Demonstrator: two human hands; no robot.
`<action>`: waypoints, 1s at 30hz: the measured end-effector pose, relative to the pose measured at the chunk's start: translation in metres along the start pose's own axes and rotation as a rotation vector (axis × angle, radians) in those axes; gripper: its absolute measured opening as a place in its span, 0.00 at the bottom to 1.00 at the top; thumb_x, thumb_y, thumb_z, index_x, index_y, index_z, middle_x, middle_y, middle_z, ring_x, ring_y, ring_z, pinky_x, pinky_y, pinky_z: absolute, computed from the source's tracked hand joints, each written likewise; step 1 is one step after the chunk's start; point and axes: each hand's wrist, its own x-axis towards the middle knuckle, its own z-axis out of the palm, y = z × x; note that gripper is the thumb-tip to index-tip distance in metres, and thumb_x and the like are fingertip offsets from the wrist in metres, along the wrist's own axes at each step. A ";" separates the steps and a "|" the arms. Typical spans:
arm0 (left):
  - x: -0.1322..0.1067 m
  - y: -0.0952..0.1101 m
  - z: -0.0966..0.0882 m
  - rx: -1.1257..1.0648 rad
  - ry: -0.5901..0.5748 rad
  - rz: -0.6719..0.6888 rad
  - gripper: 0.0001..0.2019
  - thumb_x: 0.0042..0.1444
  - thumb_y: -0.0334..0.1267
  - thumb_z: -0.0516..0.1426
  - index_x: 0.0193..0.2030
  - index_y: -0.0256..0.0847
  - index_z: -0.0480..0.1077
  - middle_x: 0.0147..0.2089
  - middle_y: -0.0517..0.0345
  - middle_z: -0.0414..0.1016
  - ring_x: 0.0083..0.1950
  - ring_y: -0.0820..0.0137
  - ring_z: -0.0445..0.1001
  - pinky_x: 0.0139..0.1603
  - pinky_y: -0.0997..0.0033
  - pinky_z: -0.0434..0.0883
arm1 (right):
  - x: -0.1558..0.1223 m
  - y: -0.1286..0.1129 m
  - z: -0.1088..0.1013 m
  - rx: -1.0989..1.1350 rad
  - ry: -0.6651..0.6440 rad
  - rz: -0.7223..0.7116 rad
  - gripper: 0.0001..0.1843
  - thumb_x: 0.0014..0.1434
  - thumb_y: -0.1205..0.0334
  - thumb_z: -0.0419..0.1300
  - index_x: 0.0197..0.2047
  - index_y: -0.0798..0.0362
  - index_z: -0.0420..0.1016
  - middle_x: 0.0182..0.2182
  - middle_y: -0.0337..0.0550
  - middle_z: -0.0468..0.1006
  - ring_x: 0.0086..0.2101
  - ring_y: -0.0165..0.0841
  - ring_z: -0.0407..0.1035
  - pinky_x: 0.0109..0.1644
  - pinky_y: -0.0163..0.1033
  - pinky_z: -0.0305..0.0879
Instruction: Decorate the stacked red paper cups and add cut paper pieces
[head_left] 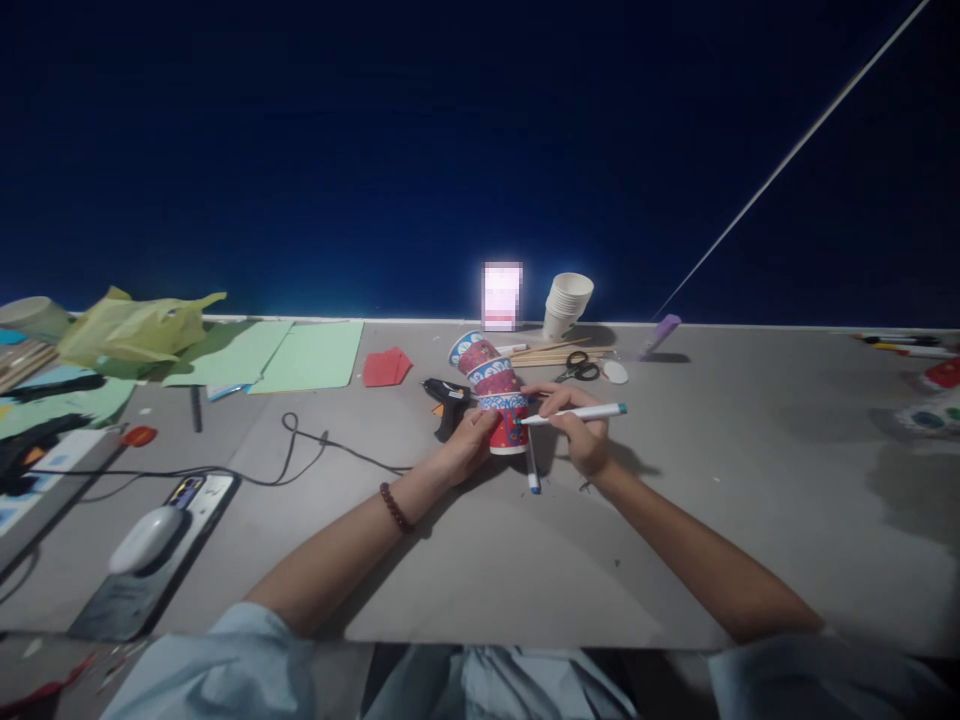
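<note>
Patterned cups [493,378], end to end, sit at twelve o'clock from the wearer. Left hand [469,452] pinches the lowest cup; right hand [586,442] pinches a white marker [600,411], tip at that cup. Glue gun [450,402]: nine o'clock of the cups; white cup stack [566,305]: one o'clock.

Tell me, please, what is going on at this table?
A person's left hand holds a row of patterned cups, while the right hand holds a marker, its tip at the nearest cup; whether it touches is hard to tell. A glue gun lies beside the cups, with scissors and stacked white cups farther back.
</note>
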 end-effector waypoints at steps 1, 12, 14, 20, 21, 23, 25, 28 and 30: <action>0.000 0.000 0.000 -0.001 0.000 -0.002 0.29 0.43 0.54 0.69 0.47 0.35 0.76 0.45 0.47 0.80 0.44 0.61 0.77 0.50 0.63 0.69 | 0.000 0.000 0.000 -0.005 0.000 -0.003 0.08 0.50 0.70 0.57 0.25 0.49 0.74 0.40 0.43 0.83 0.45 0.43 0.76 0.51 0.52 0.69; -0.001 0.000 -0.001 0.008 -0.015 0.003 0.28 0.45 0.55 0.68 0.45 0.35 0.77 0.43 0.47 0.80 0.43 0.60 0.77 0.49 0.64 0.70 | 0.000 -0.005 0.002 -0.040 -0.078 -0.051 0.07 0.48 0.70 0.58 0.23 0.49 0.74 0.41 0.46 0.82 0.50 0.46 0.73 0.55 0.56 0.69; 0.000 0.000 -0.002 0.006 -0.012 0.002 0.27 0.45 0.55 0.67 0.45 0.35 0.77 0.43 0.47 0.80 0.43 0.61 0.77 0.49 0.65 0.70 | 0.000 -0.007 0.003 -0.029 -0.105 -0.050 0.07 0.47 0.70 0.58 0.23 0.50 0.74 0.42 0.47 0.82 0.52 0.46 0.72 0.56 0.56 0.68; 0.001 -0.001 -0.003 -0.004 0.000 0.008 0.27 0.46 0.55 0.67 0.46 0.35 0.77 0.44 0.47 0.80 0.44 0.60 0.78 0.51 0.64 0.70 | 0.000 -0.009 0.003 -0.032 -0.099 -0.066 0.08 0.47 0.71 0.57 0.24 0.49 0.75 0.40 0.47 0.82 0.51 0.46 0.73 0.56 0.56 0.67; 0.001 -0.001 -0.003 -0.003 -0.003 0.009 0.27 0.46 0.55 0.67 0.47 0.35 0.77 0.44 0.47 0.80 0.45 0.59 0.78 0.52 0.63 0.70 | 0.000 -0.008 0.003 -0.030 -0.099 -0.068 0.08 0.47 0.71 0.57 0.24 0.49 0.75 0.40 0.47 0.82 0.51 0.46 0.73 0.56 0.56 0.67; 0.001 -0.001 -0.003 0.001 -0.005 0.008 0.28 0.46 0.55 0.67 0.47 0.36 0.77 0.45 0.47 0.80 0.46 0.59 0.77 0.52 0.62 0.69 | 0.000 -0.007 0.002 -0.025 -0.100 -0.068 0.09 0.48 0.72 0.57 0.24 0.49 0.75 0.40 0.46 0.82 0.51 0.45 0.73 0.57 0.56 0.67; 0.001 -0.001 -0.003 0.005 -0.004 0.003 0.28 0.46 0.55 0.67 0.47 0.36 0.77 0.45 0.46 0.80 0.46 0.58 0.77 0.52 0.62 0.69 | 0.000 -0.006 0.001 -0.025 -0.099 -0.068 0.09 0.48 0.72 0.57 0.24 0.49 0.75 0.40 0.46 0.82 0.50 0.45 0.73 0.56 0.55 0.67; 0.001 -0.001 -0.002 -0.002 -0.005 0.008 0.27 0.46 0.55 0.67 0.47 0.35 0.77 0.45 0.46 0.80 0.45 0.59 0.77 0.52 0.62 0.69 | 0.000 -0.007 0.002 -0.054 -0.099 -0.064 0.08 0.47 0.71 0.57 0.24 0.49 0.74 0.38 0.46 0.82 0.51 0.45 0.72 0.56 0.55 0.67; 0.001 0.000 -0.002 -0.013 -0.009 0.009 0.28 0.46 0.54 0.67 0.47 0.33 0.77 0.44 0.45 0.80 0.44 0.60 0.77 0.51 0.63 0.70 | 0.000 -0.009 0.002 -0.074 -0.105 -0.061 0.08 0.46 0.70 0.57 0.23 0.49 0.74 0.38 0.47 0.81 0.51 0.46 0.72 0.56 0.55 0.67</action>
